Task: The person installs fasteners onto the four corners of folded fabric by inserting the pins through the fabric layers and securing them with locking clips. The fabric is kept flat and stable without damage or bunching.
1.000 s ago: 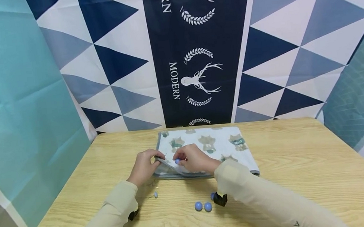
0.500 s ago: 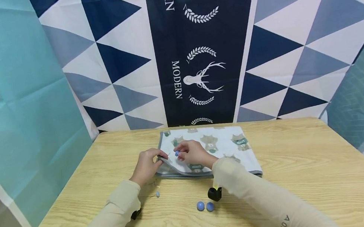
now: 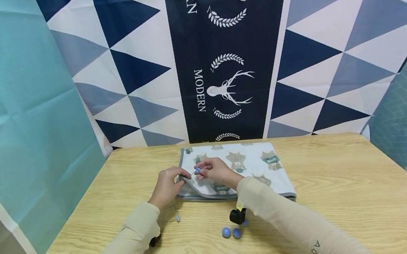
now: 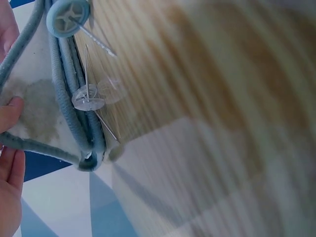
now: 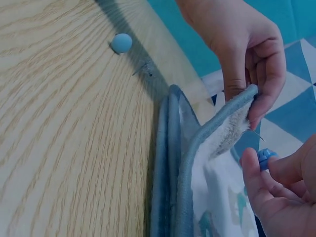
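A folded white blanket [image 3: 252, 161] with bear prints and grey-blue edging lies at the back of the table. My left hand [image 3: 166, 185] pinches its raised near-left corner [image 5: 237, 111]. A thin pin [image 5: 258, 135] sticks out of the cloth by the left fingertips; its base is hidden. Between thumb and fingers, my right hand [image 3: 219, 172] pinches a small blue cap [image 5: 266, 159], close to the pin's tip but apart from it in the right wrist view. In the left wrist view, a blue cap with a pin [image 4: 68, 19] and a clear-based pin [image 4: 88, 98] lie beside the blanket.
Two round blue caps [image 3: 226, 232] sit together on the wooden table [image 3: 332, 196], with another blue one [image 3: 245, 222] partly behind the right wrist camera [image 3: 238, 216]. A patterned curtain [image 3: 144, 66] hangs behind the table.
The right hand has lifted and turned slightly, bringing the blue cap a bit up beside the pin. The left hand keeps its pinch on the blanket corner. The head view has shifted slightly.
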Motion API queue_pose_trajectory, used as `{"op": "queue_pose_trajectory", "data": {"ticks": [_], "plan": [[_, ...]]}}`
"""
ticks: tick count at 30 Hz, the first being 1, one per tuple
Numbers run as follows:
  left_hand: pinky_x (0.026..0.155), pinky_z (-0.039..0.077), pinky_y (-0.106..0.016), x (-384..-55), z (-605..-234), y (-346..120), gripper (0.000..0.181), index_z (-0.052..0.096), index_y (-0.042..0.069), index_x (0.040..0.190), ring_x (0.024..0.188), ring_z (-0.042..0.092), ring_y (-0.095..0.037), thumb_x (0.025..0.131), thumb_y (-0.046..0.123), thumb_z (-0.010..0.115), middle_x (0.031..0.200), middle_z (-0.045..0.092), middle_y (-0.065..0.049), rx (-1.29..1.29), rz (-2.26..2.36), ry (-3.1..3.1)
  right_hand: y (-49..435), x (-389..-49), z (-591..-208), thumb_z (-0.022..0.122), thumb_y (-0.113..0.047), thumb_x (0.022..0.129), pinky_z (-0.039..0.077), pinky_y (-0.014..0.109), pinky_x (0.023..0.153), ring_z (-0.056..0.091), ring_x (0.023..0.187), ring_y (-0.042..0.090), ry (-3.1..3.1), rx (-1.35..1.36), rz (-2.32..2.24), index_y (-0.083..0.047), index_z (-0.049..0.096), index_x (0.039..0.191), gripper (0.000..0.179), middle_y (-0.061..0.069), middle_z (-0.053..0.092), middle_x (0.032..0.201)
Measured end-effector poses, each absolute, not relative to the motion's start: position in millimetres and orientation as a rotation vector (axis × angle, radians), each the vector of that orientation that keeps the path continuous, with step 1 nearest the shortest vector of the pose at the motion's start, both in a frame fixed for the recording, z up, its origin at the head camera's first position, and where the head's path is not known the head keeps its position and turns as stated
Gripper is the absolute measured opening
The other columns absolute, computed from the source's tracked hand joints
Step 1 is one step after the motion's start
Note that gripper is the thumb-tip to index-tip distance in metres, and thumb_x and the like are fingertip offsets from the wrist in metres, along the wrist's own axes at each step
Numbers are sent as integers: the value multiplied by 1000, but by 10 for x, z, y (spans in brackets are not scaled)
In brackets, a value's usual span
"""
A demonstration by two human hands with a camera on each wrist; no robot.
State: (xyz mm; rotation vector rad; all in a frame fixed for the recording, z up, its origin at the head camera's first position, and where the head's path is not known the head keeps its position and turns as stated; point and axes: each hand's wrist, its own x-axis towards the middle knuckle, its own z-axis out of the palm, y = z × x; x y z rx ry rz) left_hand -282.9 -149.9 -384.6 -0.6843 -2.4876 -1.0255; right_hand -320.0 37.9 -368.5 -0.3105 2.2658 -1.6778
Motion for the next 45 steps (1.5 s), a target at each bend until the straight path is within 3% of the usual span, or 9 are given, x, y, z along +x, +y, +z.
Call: {"op": "queue_pose_trajectory", "data": {"ticks": [9,16,28,34,45], "plan": [[83,56,-39,-2830,-3841,-1457,20,74,8,84,89,68,-21,78,-10,69,86,73,-4,-685,-1053,-2475,359,-3239,-3722,42,6,97,56,31,90,67,78,6,2106,-257,-1800,11,55,126,31,29,63,117],[83,56,-39,-2832,-3823,-1431,19,73,9,86,90,68,-20,80,-8,69,88,73,-4,-659,-1095,-2513,346,-3245,-3713,41,2,99,57,25,84,66,77,5,2073,-217,-1791,7,55,128,32,26,63,119],[85,56,-40,-2821,-3811,-1413,19,73,11,87,91,68,-21,81,-7,68,90,73,-4,-625,-1107,-2558,352,-3218,-3700,37,0,101,57,28,86,66,77,5,2064,-202,-1808,6,56,127,32,26,61,120],[87,56,-40,-2821,-3814,-1412,20,74,11,87,94,68,-21,82,-7,68,91,73,-4,-612,-1120,-2564,358,-3225,-3710,37,0,101,57,25,84,66,78,6,2055,-208,-1812,6,55,127,33,26,60,121],[87,56,-40,-2820,-3819,-1404,19,73,10,88,94,68,-21,82,-7,67,91,73,-5,-628,-1122,-2559,362,-3243,-3747,40,1,100,56,31,91,66,78,6,2077,-207,-1801,5,57,126,32,24,59,123]]}}
